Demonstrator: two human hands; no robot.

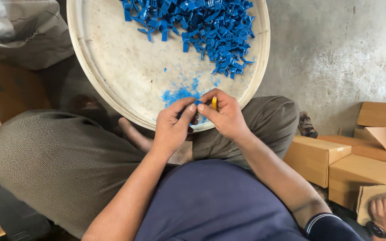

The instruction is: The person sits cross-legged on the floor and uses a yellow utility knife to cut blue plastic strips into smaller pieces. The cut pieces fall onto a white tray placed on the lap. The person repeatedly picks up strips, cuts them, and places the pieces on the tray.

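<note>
A small blue plastic piece (198,103) sits pinched between the fingertips of both hands, just over the near rim of the round tray, mostly hidden. Beside it a short yellow tool (214,102) stands nearly upright in the right hand, touching the piece.

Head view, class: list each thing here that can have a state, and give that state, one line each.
left hand: pinching a small blue piece
right hand: closed on a yellow tool
round tray: part filled with blue plastic pieces
cardboard boxes: stacked, one flap open
</note>
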